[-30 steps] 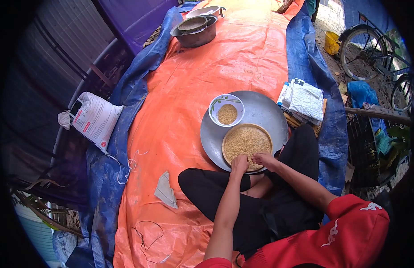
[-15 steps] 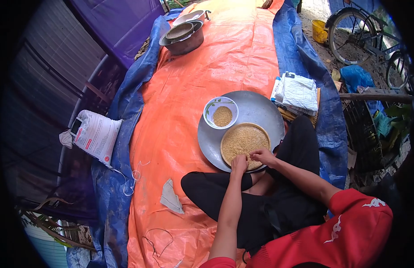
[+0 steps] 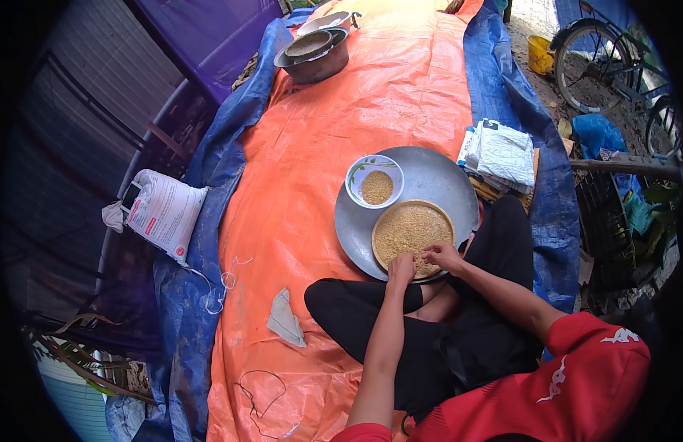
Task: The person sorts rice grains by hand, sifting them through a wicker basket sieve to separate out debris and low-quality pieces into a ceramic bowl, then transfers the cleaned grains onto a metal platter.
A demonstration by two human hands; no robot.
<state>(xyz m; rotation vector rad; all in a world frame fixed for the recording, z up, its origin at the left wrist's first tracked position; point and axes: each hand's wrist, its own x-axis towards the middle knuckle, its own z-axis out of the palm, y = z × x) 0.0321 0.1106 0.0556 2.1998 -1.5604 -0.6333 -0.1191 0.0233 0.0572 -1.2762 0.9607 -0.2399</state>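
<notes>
A round shallow basket (image 3: 413, 225) full of golden grain, which looks like unhusked rice, rests on a wide grey metal tray (image 3: 459, 184) by my crossed legs. My left hand (image 3: 402, 269) is over the basket's near edge with its fingers closed; whatever is between them is hidden. Just right of it, my right hand (image 3: 442, 256) hovers low over the grain, fingers bent and pinched together, too small to show what they hold. Behind the basket, on the same tray, stands a white bowl (image 3: 354, 177) with a green leaf pattern and some grain inside.
An orange tarp (image 3: 304, 199) lies under everything, with blue tarp (image 3: 547, 214) along its sides. Folded white sacks (image 3: 501, 155) are stacked right of the tray. A printed white sack (image 3: 167, 214) sits at left, stacked basins (image 3: 315, 62) farther back, and a bicycle (image 3: 595, 66) at upper right.
The whole view has shifted slightly, so things appear a little farther right. Both hands stay close together at the basket's near edge, with only small finger movement.
</notes>
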